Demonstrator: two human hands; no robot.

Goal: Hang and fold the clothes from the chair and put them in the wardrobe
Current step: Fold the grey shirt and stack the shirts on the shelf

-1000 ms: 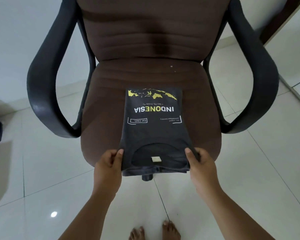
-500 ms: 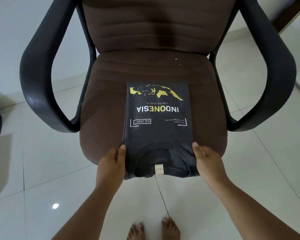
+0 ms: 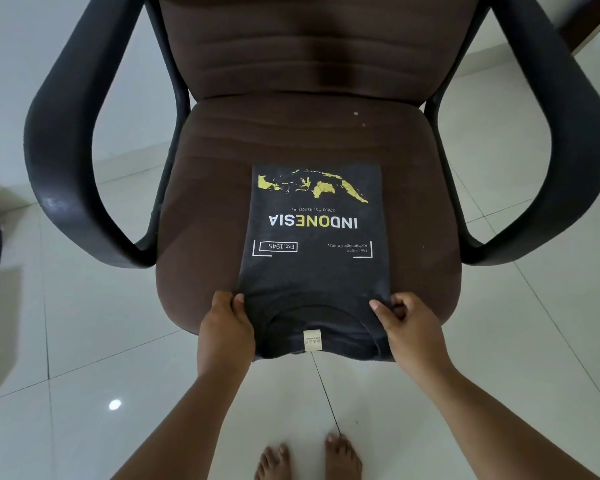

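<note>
Both near corners of the folded shirt [image 3: 314,258] are pinched, one by the left hand [image 3: 226,327], one by the right hand [image 3: 407,329]. It lies at the front edge of the chair seat [image 3: 201,216]. Both sides should be lifted level, so the folds are kept.

**Folded T-shirt on the chair seat**

A dark grey T-shirt [image 3: 314,258], folded into a neat rectangle, lies flat on the brown chair [image 3: 205,254] seat, its collar end overhanging the front edge. Yellow map print and "INDONESIA" lettering face up, white neck label showing.
</note>
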